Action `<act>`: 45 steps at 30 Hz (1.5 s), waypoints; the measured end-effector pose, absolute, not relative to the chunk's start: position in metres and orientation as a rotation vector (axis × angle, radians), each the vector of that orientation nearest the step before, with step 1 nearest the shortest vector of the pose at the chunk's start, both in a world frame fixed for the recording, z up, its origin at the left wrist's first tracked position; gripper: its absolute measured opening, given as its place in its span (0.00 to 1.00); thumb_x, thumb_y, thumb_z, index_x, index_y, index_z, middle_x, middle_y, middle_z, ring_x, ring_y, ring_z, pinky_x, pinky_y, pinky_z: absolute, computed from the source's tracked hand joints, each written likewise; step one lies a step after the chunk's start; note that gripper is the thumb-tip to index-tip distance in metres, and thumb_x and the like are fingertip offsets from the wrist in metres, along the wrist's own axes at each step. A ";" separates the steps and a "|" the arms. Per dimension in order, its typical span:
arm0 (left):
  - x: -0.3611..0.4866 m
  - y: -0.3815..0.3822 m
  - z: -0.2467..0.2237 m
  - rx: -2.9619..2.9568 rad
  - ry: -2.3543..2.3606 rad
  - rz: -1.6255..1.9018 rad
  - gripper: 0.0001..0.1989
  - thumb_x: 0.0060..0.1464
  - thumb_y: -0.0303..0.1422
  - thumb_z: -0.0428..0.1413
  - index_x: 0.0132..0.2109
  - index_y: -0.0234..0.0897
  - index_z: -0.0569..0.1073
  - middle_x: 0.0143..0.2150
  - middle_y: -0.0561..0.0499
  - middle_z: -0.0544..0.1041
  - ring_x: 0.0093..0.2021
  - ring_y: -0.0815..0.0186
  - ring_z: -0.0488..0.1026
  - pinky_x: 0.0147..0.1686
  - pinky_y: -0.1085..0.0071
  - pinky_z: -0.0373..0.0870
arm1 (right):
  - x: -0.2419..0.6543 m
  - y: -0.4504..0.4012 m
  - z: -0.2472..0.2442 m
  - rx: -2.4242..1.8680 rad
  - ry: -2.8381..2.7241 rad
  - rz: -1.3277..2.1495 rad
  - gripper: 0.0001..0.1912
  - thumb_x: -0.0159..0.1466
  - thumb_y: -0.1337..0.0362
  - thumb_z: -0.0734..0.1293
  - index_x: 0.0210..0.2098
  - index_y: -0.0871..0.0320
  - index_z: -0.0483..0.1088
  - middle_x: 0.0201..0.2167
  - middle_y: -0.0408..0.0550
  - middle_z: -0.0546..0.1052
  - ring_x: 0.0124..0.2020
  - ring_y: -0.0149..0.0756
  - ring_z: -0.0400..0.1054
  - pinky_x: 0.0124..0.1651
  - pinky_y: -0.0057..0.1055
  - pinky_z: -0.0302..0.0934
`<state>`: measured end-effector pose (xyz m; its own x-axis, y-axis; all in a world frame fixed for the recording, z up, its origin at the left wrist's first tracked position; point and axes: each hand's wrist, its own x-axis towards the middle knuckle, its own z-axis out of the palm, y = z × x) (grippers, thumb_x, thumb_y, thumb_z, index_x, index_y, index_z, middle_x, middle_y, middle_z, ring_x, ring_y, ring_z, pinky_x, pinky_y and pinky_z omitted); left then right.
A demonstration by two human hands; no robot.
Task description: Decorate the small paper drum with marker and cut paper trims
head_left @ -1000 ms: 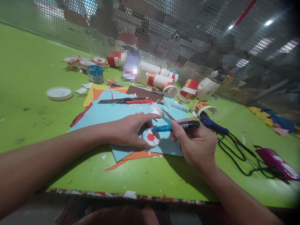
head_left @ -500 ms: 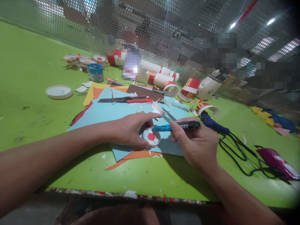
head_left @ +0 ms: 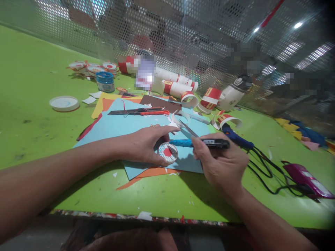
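My left hand (head_left: 143, 144) curls thumb and fingers around a small round cup base (head_left: 168, 152) with a red hexagon and blue dots on its white face. My right hand (head_left: 222, 160) grips a marker (head_left: 209, 143), black at the back and coated in blue at the front. The marker's blue tip hovers by the upper rim of the cup base; whether it touches is unclear. Metal blades, apparently scissors (head_left: 188, 129), poke out beyond my right fingers, their handles hidden. Under both hands lies light blue paper (head_left: 141, 129).
A box cutter (head_left: 151, 111) lies on the paper. Behind are a blue paint jar (head_left: 105, 82), its white lid (head_left: 64, 103), red-and-white paper cups (head_left: 209, 99) and cut cup rings. A blue glue gun (head_left: 238, 137) and a purple device (head_left: 306, 179) with black cables sit at right.
The marker has lifted slightly off the dotted face and lies flatter, its tip shifted toward the upper rim. My right hand moved a little right. My left hand keeps its hold.
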<state>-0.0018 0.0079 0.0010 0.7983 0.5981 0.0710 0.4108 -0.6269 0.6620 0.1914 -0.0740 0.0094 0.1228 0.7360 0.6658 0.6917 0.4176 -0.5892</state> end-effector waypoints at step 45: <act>0.001 0.009 -0.004 2.356 0.746 0.420 0.44 0.45 0.38 0.63 0.67 0.33 0.57 0.44 0.45 0.73 0.45 0.56 0.68 0.44 0.63 0.65 | 0.189 -0.069 0.009 -1.355 -1.648 0.061 0.11 0.60 0.62 0.72 0.25 0.60 0.71 0.16 0.38 0.68 0.18 0.25 0.58 0.22 0.26 0.54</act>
<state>0.0011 0.0087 -0.0037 0.7895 0.6042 0.1077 0.4055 -0.6453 0.6474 0.1894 -0.0692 0.0092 0.0844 0.7761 0.6249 0.7274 0.3806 -0.5710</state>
